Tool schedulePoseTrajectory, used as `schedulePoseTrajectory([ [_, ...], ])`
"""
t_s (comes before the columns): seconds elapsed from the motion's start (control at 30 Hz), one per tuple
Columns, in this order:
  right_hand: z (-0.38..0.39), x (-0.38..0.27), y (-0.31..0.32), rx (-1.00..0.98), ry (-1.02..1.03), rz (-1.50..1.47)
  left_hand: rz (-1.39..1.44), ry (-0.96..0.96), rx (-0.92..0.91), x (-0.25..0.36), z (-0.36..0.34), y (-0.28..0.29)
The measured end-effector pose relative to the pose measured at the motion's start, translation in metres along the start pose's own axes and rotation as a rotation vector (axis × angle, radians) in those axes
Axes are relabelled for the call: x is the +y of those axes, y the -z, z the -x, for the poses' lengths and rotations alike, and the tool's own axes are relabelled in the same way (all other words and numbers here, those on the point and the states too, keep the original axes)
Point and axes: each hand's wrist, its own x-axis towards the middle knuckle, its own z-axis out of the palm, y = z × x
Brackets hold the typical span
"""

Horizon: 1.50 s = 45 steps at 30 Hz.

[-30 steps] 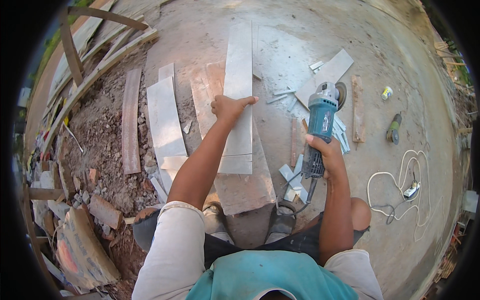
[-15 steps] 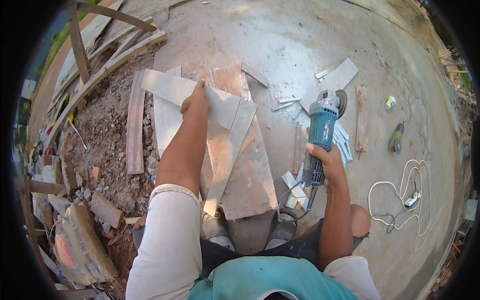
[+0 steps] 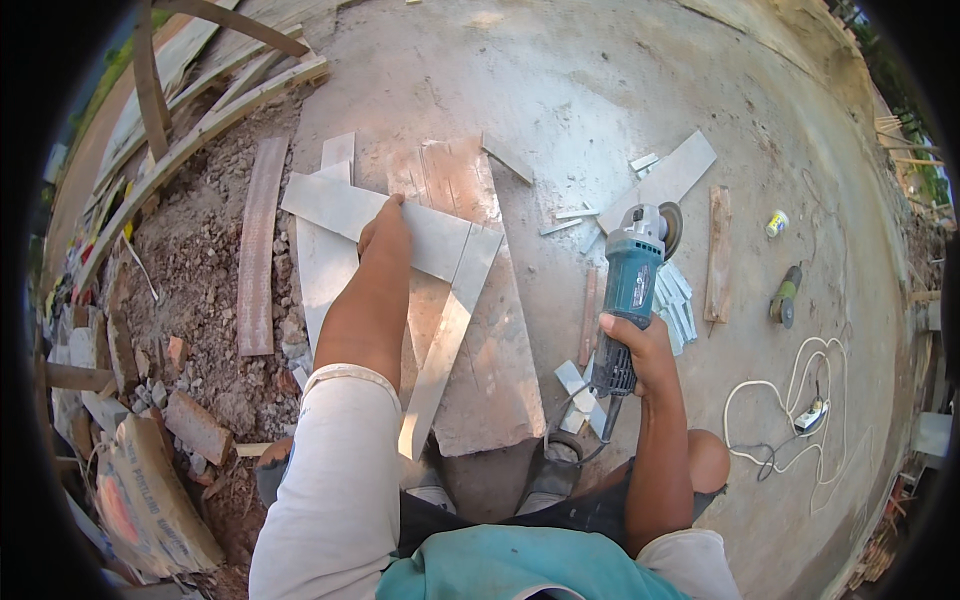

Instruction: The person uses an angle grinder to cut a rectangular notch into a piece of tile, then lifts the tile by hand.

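Note:
My left hand [image 3: 386, 232] is closed around the edge of a light grey tile piece [image 3: 440, 240], which lies slantwise above a dusty reddish slab [image 3: 490, 400]. A narrow tile strip [image 3: 440, 350] meets its right end and runs down toward my feet. Under its left part, another pale tile [image 3: 318, 260] shows partly covered. My right hand [image 3: 645, 352] grips a teal and black angle grinder [image 3: 632, 275] by its body, right of the slab. The grinder's disc [image 3: 672, 230] points away from me; whether it spins cannot be told.
Cut tile slivers [image 3: 672, 300] and a larger tile offcut [image 3: 680, 170] lie beyond the grinder. Farther right are a wooden board [image 3: 718, 255], a second grinder [image 3: 786, 298] and a coiled white cord [image 3: 740, 395]. Rubble [image 3: 200, 250] and a paper sack [image 3: 155, 495] fill the left.
The tile piece and my left hand have come slightly nearer to me over the slab. The grinder sits a little lower and further left in the picture, and the whole view has shifted slightly.

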Motion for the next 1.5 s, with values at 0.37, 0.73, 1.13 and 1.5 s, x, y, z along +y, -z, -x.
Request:
schedulePoseTrajectory([
  [0.37, -0.012, 0.003, -0.013, -0.058, -0.032, -0.041, -0.405, -0.313, -0.505, -0.08, 0.002, 0.134],
  [0.73, -0.024, 0.013, -0.025, -0.073, 0.098, -0.041, -1.284, -0.275, -0.877, -0.163, 0.076, 0.242],
  [1.13, -0.012, 0.009, -0.035, -0.051, 0.111, -0.008, -1.49, -0.823, -0.943, -0.17, 0.132, 0.175],
  [1.5, -0.002, -0.003, -0.048, -0.03, 0.048, 0.014, -0.741, -0.387, -0.692, -0.004, -0.034, 0.127],
])
